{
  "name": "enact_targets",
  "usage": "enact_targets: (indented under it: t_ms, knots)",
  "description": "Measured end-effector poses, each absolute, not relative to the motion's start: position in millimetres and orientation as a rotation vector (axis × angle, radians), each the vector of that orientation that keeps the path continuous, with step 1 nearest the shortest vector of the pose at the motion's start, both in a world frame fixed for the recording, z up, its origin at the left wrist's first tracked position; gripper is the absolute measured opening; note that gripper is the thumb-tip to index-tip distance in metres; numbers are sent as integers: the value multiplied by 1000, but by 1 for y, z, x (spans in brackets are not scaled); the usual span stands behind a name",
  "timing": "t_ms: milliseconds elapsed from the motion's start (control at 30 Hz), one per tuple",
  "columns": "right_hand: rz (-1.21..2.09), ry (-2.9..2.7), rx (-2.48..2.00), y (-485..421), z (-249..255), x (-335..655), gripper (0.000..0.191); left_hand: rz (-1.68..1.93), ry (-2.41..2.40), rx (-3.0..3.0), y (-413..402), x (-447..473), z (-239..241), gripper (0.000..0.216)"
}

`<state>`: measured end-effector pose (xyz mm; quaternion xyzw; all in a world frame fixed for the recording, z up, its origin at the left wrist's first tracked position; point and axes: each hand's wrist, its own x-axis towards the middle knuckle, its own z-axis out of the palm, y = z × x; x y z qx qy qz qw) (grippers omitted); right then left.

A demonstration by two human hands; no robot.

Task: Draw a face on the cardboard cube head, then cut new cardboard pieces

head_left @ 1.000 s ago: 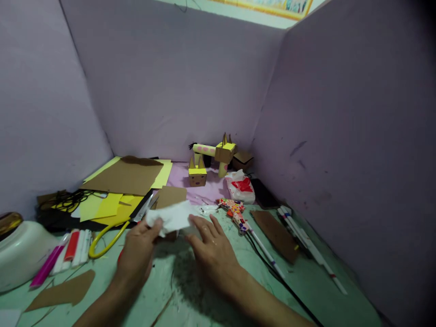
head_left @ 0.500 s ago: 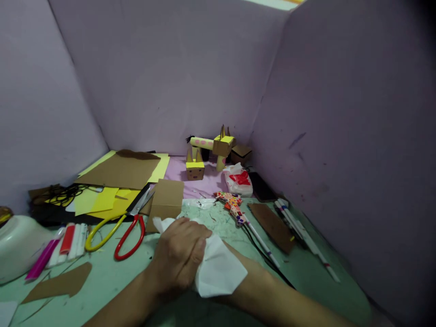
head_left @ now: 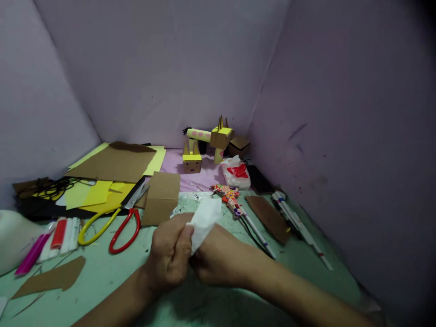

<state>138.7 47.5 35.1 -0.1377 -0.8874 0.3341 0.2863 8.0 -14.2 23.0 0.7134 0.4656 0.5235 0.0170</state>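
A white tissue (head_left: 207, 220) is pinched between the thumb and fingers of my left hand (head_left: 172, 252) and sticks up over the gap between my hands. My right hand (head_left: 221, 256) is curled in against it, touching the tissue. Its fingertips are tucked under, so whatever they may hold is hidden. Beyond my hands lies a glue gun (head_left: 233, 200) with a colourful pattern. To the left are scissors (head_left: 126, 218) with one yellow and one red handle, beside a folded cardboard piece (head_left: 162, 197).
Cardboard and paper sheets (head_left: 116, 161) lie at the back left, markers (head_left: 64, 234) at the left. A small cardboard animal head (head_left: 191, 163) and a yellow spotted animal figure (head_left: 218, 136) stand by the back wall, near a tissue pack (head_left: 235, 172). Pens (head_left: 299, 227) lie right.
The tissue was draped over my right hand and wrist with my left hand on top. Now it is bunched upright in my left fingers, and my right hand shows as a curled fist.
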Motion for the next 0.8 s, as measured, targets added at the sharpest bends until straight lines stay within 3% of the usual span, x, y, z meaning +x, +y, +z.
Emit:
enact_targets:
  t_ms: [67, 167, 267, 400, 533, 600, 700, 800]
  knots:
    - [1332, -2152, -380, 47, 44, 138, 16, 1663, 1508, 2210, -10, 3, 22, 33]
    - [1950, -1566, -491, 46, 45, 138, 34, 1683, 1444, 2325, -6, 1, 18, 34]
    - [2103, -1237, -578, 44, 39, 137, 47, 1613, 1353, 2282, -7, 6, 15, 40]
    - [1805, -1419, -684, 44, 39, 146, 39, 1447, 1238, 1903, -20, 17, 18, 45]
    - [1366, -1776, -867, 37, 60, 193, 22, 1663, 1283, 1690, -30, 18, 20, 37]
    - [974, -1883, -1134, 26, 71, 233, 21, 1795, 1422, 1517, -29, 13, 18, 32]
    - [403, -2062, -1640, 4, 74, 301, 24, 1715, 1612, 1252, -22, 7, 13, 38]
    - [325, -2206, -2040, -16, 54, 361, 26, 1549, 1671, 1142, -18, 5, 11, 41]
